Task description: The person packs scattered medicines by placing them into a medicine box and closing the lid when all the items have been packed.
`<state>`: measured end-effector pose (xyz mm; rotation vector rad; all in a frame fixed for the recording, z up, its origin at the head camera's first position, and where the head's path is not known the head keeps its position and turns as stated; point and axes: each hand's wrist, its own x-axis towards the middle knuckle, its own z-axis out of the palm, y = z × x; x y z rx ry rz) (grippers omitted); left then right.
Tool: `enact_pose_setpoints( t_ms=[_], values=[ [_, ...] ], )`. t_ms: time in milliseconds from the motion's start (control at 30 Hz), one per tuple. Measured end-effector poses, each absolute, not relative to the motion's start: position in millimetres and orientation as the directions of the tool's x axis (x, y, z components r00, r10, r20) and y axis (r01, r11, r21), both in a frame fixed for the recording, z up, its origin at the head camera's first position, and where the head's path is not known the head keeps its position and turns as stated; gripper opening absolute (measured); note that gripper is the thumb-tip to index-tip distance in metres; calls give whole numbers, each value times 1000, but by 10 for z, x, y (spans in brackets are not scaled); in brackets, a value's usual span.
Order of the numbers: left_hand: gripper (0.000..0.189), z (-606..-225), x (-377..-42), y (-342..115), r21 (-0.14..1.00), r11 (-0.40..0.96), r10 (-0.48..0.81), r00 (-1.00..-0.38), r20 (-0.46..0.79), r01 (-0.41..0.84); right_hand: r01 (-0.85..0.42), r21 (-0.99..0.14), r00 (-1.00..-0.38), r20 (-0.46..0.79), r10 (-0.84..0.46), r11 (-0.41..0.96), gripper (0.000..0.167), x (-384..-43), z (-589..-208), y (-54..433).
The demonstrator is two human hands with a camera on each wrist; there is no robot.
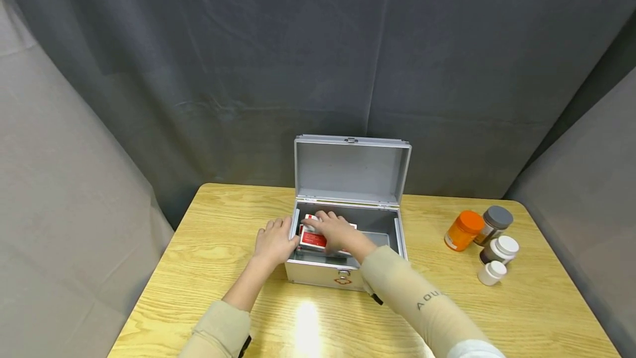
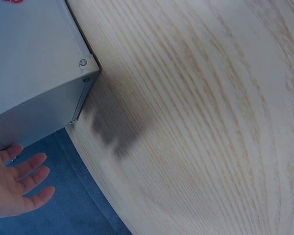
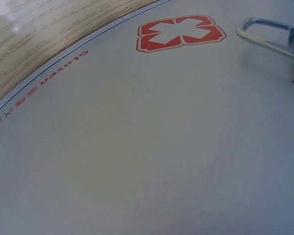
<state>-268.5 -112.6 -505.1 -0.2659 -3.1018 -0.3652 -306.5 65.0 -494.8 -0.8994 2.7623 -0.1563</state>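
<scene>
A silver first-aid case [image 1: 318, 274] stands on the table with its lid raised. Red-and-white medicine boxes [image 1: 314, 240] sit in its left part. My right hand [image 1: 335, 232] reaches in over the boxes, fingers spread on top of them; it partly hides them. At the case's left side is my left hand [image 1: 274, 241], its thumb by the rim. In the left wrist view the left hand's fingers [image 2: 33, 180] extend loosely beside the case [image 2: 44, 115]. Only the case front [image 3: 137, 127], with its red cross emblem [image 3: 181, 33] and metal latch [image 3: 272, 36], appears in the right wrist view.
To the right on the wooden table [image 1: 228, 209] stand an orange bottle [image 1: 464, 231], a grey-lidded bottle [image 1: 494, 224], a white-lidded dark bottle [image 1: 499, 249] and a small white bottle [image 1: 492, 273]. A dark grey curtain [image 1: 238, 70] hangs behind the case.
</scene>
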Motion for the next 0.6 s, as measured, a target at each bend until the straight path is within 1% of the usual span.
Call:
enact_pose_setpoints(
  t_ms=[167,367,600],
  values=[
    [53,-5058,-2685,-1129,233,958,166,-986,31,169,-563,-161,-784,-209,-585,811,92,-3065,-4952,614],
    [54,-5051,-2677,-1133,240,955,172,-985,23,172,-584,-160,-771,-199,-605,796,88,-3062,-4970,575],
    [59,-5045,-2671,-1139,236,957,171,-985,15,170,-597,-165,-763,-186,-619,785,86,-3062,-5019,567]
  ],
)
